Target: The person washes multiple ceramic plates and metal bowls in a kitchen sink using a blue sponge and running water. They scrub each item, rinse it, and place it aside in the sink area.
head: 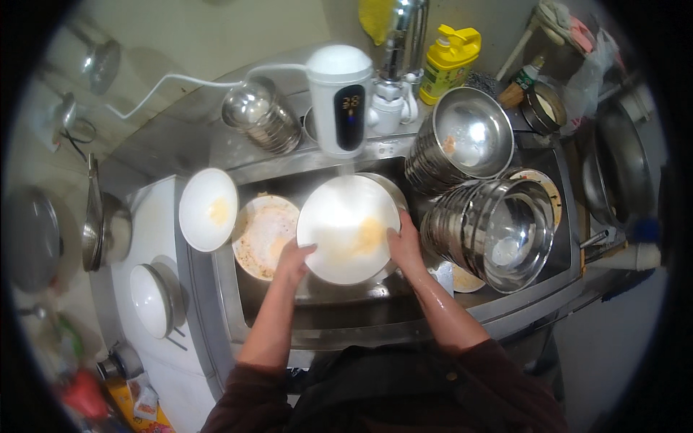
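Observation:
Between my two hands a white plate [335,216] is held by its edges over the steel sink [325,316], beneath a white electric water heater tap [338,103] with a lit display. Water seems to fall on its far edge. My left hand [294,263] grips the left rim, thumb on top. Opposite, my right hand [404,243] grips the right rim the same way. Part of another pale round dish [394,189] shows behind the held plate. Left of it lies a plate soiled with brown residue [262,238]; a white bowl [208,210] overlaps the sink's left edge.
Stacks of steel bowls [474,132] and steel basins [503,238] crowd the right side. A steel cup stack [262,116] stands at the back left, and a yellow detergent jug [449,65] at the back right. One more white bowl [150,301] rests on the white surface at left.

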`<state>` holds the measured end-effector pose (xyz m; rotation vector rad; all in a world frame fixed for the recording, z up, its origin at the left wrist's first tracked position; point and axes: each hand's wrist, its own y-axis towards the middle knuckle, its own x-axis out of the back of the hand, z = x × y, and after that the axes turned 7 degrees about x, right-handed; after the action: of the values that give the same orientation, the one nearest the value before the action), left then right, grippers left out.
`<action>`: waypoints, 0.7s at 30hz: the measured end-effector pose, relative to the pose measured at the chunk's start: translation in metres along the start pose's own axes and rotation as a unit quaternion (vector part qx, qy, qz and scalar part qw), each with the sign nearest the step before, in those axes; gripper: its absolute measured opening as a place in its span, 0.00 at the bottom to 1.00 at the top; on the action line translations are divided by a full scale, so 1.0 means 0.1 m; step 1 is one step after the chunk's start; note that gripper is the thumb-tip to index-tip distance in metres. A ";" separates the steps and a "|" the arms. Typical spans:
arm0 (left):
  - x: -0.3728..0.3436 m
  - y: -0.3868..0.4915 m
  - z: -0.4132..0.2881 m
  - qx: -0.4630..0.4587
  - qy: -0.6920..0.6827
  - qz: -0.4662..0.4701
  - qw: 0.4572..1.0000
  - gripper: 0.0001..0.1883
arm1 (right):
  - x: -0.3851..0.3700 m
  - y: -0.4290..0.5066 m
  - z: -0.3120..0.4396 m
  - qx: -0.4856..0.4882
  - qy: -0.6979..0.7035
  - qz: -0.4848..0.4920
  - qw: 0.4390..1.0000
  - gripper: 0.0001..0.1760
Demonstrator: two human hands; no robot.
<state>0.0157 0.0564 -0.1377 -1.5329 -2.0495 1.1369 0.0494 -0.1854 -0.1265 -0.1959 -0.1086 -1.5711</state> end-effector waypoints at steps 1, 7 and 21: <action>-0.09 0.04 0.10 -0.005 -0.064 0.014 0.998 0.20 | 0.02 0.00 -0.03 0.013 -0.009 -0.010 1.000 0.25; -0.26 -0.18 -0.17 -0.147 0.106 -0.115 0.977 0.18 | -0.08 0.13 -0.25 -0.087 0.202 -0.067 0.973 0.25; 0.14 -0.13 0.42 0.176 -0.051 -0.003 0.983 0.22 | 0.07 -0.12 0.19 0.007 -0.097 0.072 0.993 0.25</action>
<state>-0.0263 0.0518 -0.1564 -1.3169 -1.7895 1.5080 0.0389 -0.1888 -0.1062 -0.3389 -0.2524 -1.4057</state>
